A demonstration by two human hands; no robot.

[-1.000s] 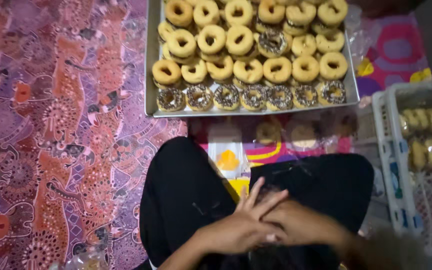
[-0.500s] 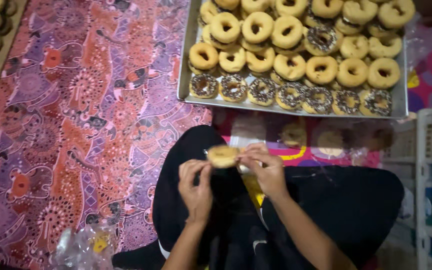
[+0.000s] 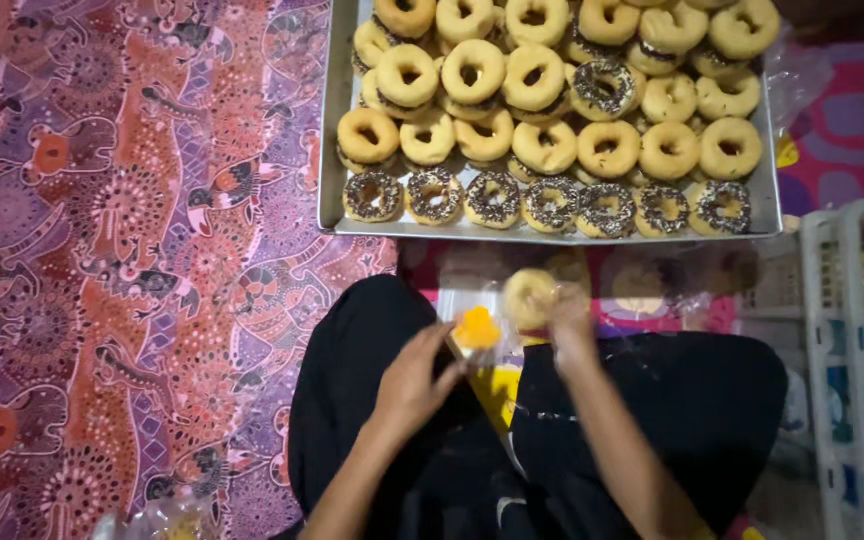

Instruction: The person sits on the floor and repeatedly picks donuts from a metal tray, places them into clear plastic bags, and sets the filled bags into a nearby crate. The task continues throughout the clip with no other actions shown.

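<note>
I sit on a patterned cloth with black trousers (image 3: 712, 410) over my legs. My right hand (image 3: 570, 322) holds a plain doughnut (image 3: 531, 296) in front of me, blurred by motion. My left hand (image 3: 414, 380) grips the edge of a clear plastic bag (image 3: 476, 330) with an orange patch on it, just left of the doughnut. A metal tray (image 3: 330, 150) lies ahead, packed with plain ring doughnuts (image 3: 472, 70). Its near row holds several doughnuts with chocolate sprinkles (image 3: 492, 198).
A purple and orange patterned cloth (image 3: 122, 260) covers the floor on the left. A white plastic crate (image 3: 842, 360) with wrapped doughnuts stands at the right. More bagged doughnuts (image 3: 642, 285) lie between the tray and my knees. Crumpled plastic (image 3: 152, 520) sits at bottom left.
My hands first were clasped low, then rose with a doughnut between them. Now the right hand carries the doughnut toward the tray side, and the left holds the bag.
</note>
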